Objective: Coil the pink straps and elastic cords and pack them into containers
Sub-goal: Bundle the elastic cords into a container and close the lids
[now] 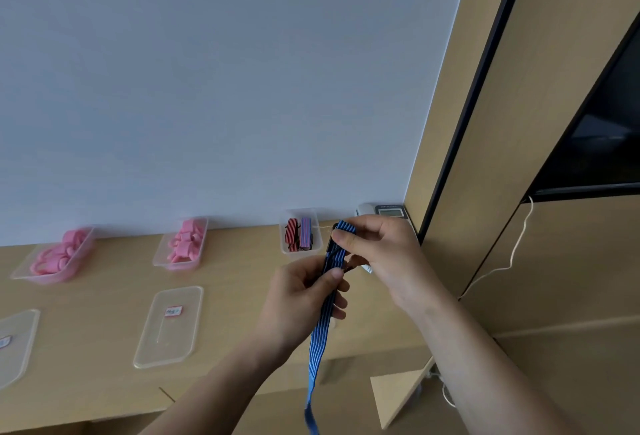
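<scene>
Folding a blue striped elastic cord (323,327) above the desk (242,313), a person pinches its upper bend with the right hand (384,254) while the left hand (301,299) grips the doubled strands just below; the loose tail hangs past the desk edge. Soft, light and springy, the cord looks likely to unwind unless held at the folds. A clear container (298,254) of coiled cords stands just behind.

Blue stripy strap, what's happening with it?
A person seems to be coiling the blue striped cord: the right hand pinches its folded top, the left hand grips it lower, and its tail hangs below the desk edge. Two coiled striped cords already sit in a clear container behind. Two more containers hold pink straps, lids off.
</scene>
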### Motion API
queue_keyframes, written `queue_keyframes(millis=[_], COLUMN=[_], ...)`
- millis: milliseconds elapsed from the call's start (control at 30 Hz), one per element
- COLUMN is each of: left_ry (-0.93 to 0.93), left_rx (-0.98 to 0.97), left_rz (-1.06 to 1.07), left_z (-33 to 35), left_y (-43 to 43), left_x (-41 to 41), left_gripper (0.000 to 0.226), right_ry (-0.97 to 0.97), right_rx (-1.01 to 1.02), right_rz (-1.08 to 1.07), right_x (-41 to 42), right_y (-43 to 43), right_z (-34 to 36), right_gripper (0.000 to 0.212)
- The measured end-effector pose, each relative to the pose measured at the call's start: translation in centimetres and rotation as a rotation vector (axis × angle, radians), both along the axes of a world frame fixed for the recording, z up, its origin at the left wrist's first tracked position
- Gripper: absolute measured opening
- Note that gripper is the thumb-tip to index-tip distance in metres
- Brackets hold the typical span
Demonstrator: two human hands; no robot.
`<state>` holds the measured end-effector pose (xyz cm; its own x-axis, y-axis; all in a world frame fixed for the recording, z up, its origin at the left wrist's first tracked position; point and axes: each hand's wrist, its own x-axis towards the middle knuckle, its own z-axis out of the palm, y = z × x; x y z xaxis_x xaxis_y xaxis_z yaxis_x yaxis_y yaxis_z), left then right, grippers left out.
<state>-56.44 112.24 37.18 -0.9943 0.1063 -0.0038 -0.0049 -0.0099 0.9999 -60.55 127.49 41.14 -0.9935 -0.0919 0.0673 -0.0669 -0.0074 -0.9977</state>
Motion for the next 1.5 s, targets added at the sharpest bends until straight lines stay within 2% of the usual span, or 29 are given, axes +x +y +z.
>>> queue_keyframes(millis=[100,233,367,467,567,800,933,1100,1267,1500], left_ry=[-0.035,-0.107,-0.162,-0.172,-0.174,-0.21,-0.278,-0.184,-0.123,-0.095], left_rx=[0.028,0.096,0.106,0.069,0.099,0.223,0.278,0.224,0.211,0.153], left_rz=[-0.002,-0.014,0.066,0.105,0.115,0.027,0.01,-0.079,-0.121,-0.09], left_z=[0.0,0.0,0.4,0.8,1.4,1.8,1.9,2.7,3.4,3.6], left_y=[-0.1,-0.2,-0.4,-0.6,-0.7,-1.6,-1.8,-2.2,-2.3,-1.2], left_x=[-0.1,-0.2,-0.8,-1.3,-1.3,-1.4,-1.5,-1.7,-1.8,-1.4], left_gripper=[0.02,0.024,0.029,0.034,0.034,0.022,0.03,0.032,0.023,0.03], right_ry=[0.084,0.212,0.334,0.51,0.672,0.699,0.816,0.892,0.994,1.016], right_rx=[0.083,0.229,0.302,0.36,0.407,0.464,0.525,0.644,0.698,0.791], right_rz=[0.013,-0.088,-0.224,-0.298,-0.247,-0.157,-0.16,-0.166,-0.233,-0.262], right_x=[0.1,0.3,0.5,0.7,1.4,2.2,3.6,4.1,3.8,3.9], right_y=[0.2,0.0,-0.8,-1.4,-1.5,-0.4,0.0,-0.2,-0.2,-0.2], right_z=[0.2,0.2,0.0,0.2,0.5,1.2,0.0,-2.4,-3.2,-3.6], right_gripper=[0.005,0.013,0.017,0.014,0.019,0.019,0.021,0.033,0.03,0.023])
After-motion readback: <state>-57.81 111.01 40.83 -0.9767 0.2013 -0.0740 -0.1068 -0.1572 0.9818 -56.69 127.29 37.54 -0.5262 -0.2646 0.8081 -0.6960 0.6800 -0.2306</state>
